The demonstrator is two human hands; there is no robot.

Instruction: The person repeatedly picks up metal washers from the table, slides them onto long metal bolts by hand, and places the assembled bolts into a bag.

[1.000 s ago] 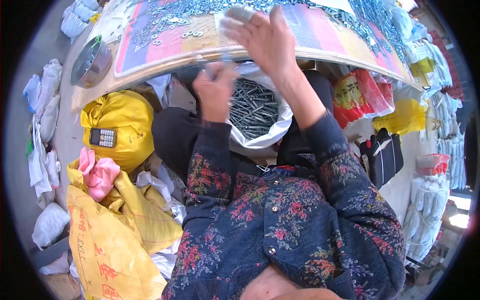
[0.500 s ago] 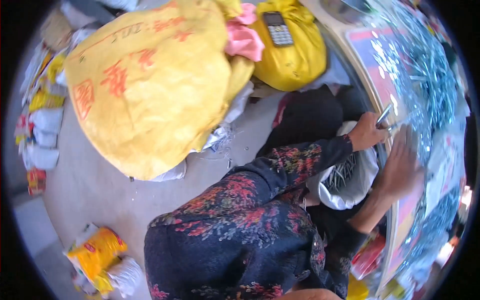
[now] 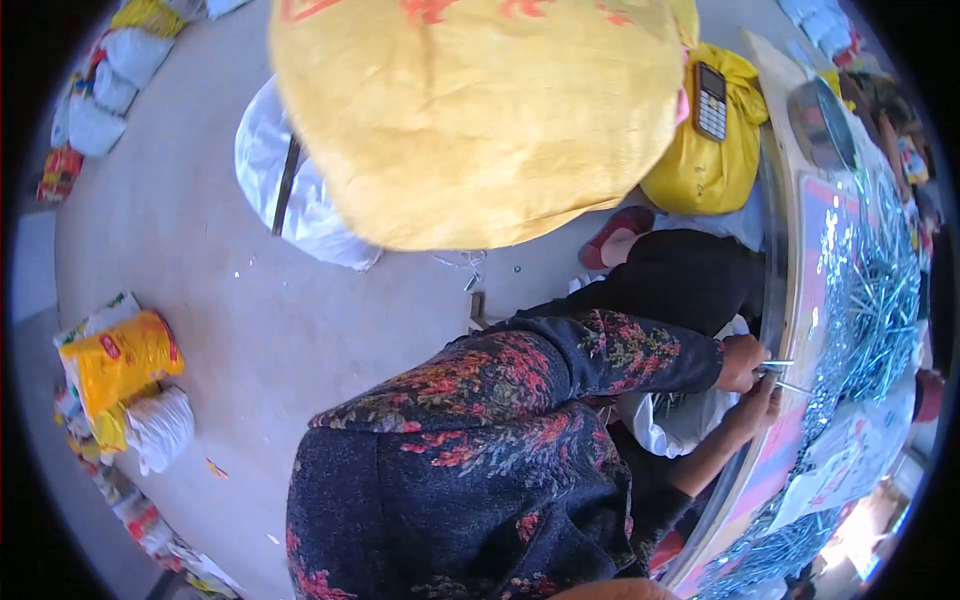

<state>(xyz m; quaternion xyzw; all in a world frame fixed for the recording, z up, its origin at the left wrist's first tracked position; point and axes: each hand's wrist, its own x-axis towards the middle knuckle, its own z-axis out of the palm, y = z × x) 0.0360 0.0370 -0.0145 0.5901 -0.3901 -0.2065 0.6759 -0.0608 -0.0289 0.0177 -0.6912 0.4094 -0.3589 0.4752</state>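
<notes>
Both hands meet at the edge of a low table (image 3: 793,270) on the right. My left hand (image 3: 742,362) is closed round a thin silvery metal rod (image 3: 781,363) that sticks out to the right. Just below it, my right hand (image 3: 757,405) pinches another thin metal rod (image 3: 795,387). The two hands nearly touch. Beneath my forearms an open white bag (image 3: 700,432) sits by my lap, partly hidden. On the tabletop beyond my hands lies a heap of shiny bluish metal strips or rods (image 3: 880,335).
A large yellow sack (image 3: 480,140) bulges at the top. Beside it, a keypad phone (image 3: 711,100) rests on a smaller yellow bag (image 3: 705,175). A metal bowl (image 3: 822,125) stands on the table's far end. Orange packaging (image 3: 120,360) lies on the floor at left.
The view has shifted, so the yellow sack sits higher and further right. My right hand, spread and blurred over the table edge before, has closed and come beside my left hand.
</notes>
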